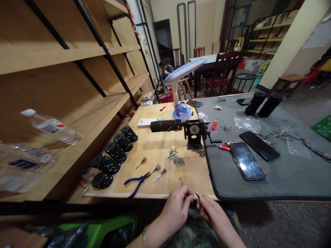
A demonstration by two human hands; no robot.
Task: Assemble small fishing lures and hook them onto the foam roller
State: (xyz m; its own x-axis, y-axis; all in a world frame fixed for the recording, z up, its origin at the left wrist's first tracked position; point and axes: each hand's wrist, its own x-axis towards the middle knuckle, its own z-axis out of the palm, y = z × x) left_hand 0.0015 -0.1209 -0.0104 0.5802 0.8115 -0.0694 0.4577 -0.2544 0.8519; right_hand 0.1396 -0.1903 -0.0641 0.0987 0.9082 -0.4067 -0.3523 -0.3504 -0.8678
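My left hand (pixel 178 203) is at the table's front edge, thumb and fingertips pinched; whatever it grips is hidden or too small to name. Just beyond its fingers shows a small thin metal piece (pixel 181 181); I cannot tell whether it is held. Beside it, my right hand (pixel 212 210) is closed on a slim dark pointed tool (pixel 198 195), tip towards the left hand. Blue-handled pliers (pixel 137 179) lie to the left, near several small brush-like wire bundles (pixel 157 168). Farther back are a heap of coloured beads (pixel 173 154) and small metal pieces (pixel 179 162).
A hand-cranked winder (pixel 194 132) bears a black ridged roll (pixel 165 126). Black foam rolls (pixel 115 152) line the left side. Behind stands a blue lamp (pixel 181 111). Phones (pixel 247 161) lie on the grey mat (pixel 224 186). Shelves (pixel 103 113) hold plastic bottles (pixel 53 126). A person (pixel 167 69) is far back.
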